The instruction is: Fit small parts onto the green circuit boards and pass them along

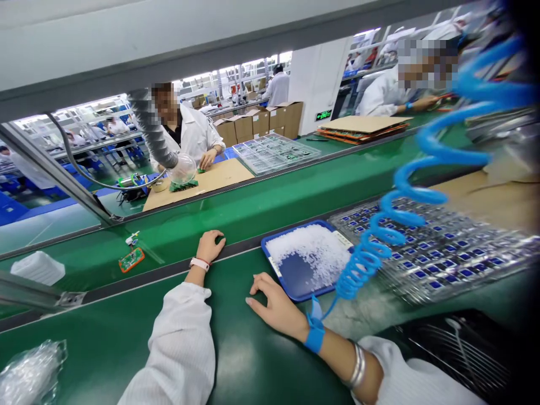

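My left hand (pixel 211 246) rests on the dark rail (pixel 240 246) between the green bench and the green conveyor belt, thumb apart from the fingers, holding nothing. Over the green bench top my right hand (pixel 276 304) is half curled, with a gap between thumb and fingers and nothing in it. A blue wrist strap (pixel 314 333) on that wrist joins a blue coiled cord (pixel 371 247). Just beyond the right hand lies a blue tray (pixel 291 275) with many small white plastic pieces (pixel 314 247) heaped mostly at its far and right side.
Clear blister trays (pixel 447 253) with dark blue parts lie at right. On the belt are an orange-edged circuit board (pixel 131 260) and a white foam piece (pixel 37 268). Crumpled clear plastic (pixel 34 371) sits lower left. A co-worker (pixel 189 132) handles green boards across the belt.
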`<state>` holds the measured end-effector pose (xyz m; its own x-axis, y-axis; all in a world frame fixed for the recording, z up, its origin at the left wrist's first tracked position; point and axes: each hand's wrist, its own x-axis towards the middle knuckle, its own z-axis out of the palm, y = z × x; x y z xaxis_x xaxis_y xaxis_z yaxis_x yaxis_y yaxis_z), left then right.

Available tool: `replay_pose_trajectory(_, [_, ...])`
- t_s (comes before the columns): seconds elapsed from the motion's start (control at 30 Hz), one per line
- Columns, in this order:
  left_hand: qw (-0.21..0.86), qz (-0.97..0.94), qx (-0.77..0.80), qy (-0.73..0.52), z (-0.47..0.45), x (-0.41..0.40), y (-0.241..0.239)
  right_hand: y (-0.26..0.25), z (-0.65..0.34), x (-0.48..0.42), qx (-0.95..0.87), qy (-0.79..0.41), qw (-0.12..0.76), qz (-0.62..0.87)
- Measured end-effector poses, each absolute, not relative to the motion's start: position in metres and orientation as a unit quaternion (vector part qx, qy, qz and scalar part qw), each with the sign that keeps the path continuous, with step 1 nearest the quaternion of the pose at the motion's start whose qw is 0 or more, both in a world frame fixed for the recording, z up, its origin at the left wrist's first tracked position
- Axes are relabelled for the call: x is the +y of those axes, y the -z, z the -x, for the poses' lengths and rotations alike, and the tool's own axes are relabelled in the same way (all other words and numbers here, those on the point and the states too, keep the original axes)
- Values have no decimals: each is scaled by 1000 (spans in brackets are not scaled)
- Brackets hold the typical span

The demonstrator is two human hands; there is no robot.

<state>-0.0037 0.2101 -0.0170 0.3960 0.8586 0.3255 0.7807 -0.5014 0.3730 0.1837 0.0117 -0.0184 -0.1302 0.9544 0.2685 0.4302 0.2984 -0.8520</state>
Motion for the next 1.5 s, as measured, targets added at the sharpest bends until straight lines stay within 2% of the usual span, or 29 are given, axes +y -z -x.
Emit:
replay_pose_trajectory(0.2, [96, -858, 426, -270, -20, 181, 5, 12, -185, 12, -698, -313, 411, 496])
replay_pose_trajectory(0.47, [135, -926, 266, -230, -55, 108, 7, 13, -186, 14, -687, -315, 443, 483])
replay_pose_trajectory(0.83, [183, -924, 243, -230, -49, 109, 2, 10, -186, 15, -666, -336, 488, 453])
replay_pose_trajectory(1.33, [97, -935, 250, -233, -45, 105, 6, 2, -189, 14, -702, -330, 467, 425])
replay_pose_trajectory(1.5, [104, -934, 238, -247, -45, 103, 4, -1, -191, 14, -704, -319, 476, 420])
